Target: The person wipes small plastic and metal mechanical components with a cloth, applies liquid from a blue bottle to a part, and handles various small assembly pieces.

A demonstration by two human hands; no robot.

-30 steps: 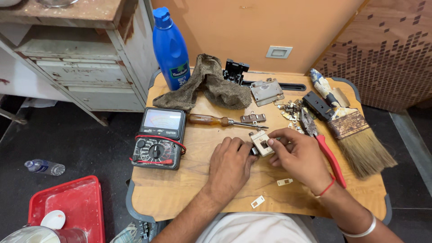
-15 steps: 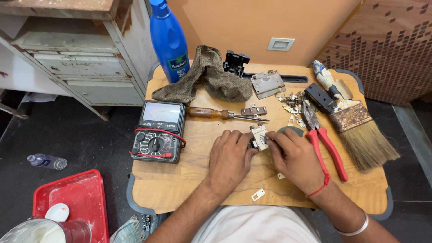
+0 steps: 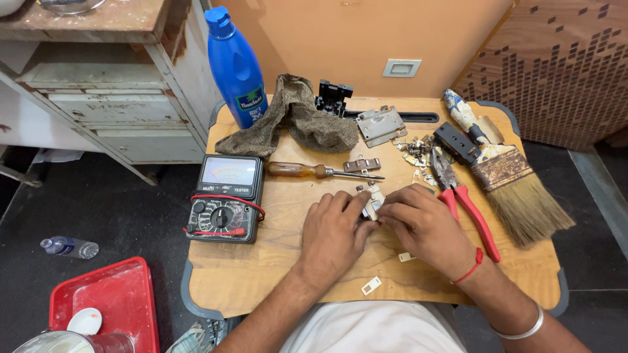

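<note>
Both hands meet at the middle of a small wooden table [image 3: 261, 274]. My left hand [image 3: 335, 232] and my right hand [image 3: 422, 225] pinch a small white switch-like part [image 3: 373, 198] with metal contacts between their fingertips, held just above the tabletop. A wooden-handled screwdriver [image 3: 307, 170] lies just beyond the hands, with a small brown metal piece [image 3: 362, 164] beside its shaft. Red-handled pliers [image 3: 466, 206] lie right of my right hand. Two small white plastic bits [image 3: 371, 285] lie near my wrists.
An analog multimeter [image 3: 226, 198] with red leads sits at the left. Farther back are a blue bottle [image 3: 237, 68], a brown rag [image 3: 294, 124], a black part [image 3: 333, 98], a metal plate [image 3: 381, 125], loose metal contacts [image 3: 415, 150] and a wide paintbrush [image 3: 517, 183]. A red tray [image 3: 108, 304] lies on the floor.
The view has shifted slightly, and both hands stay closed around the small white part with only slight finger movement.
</note>
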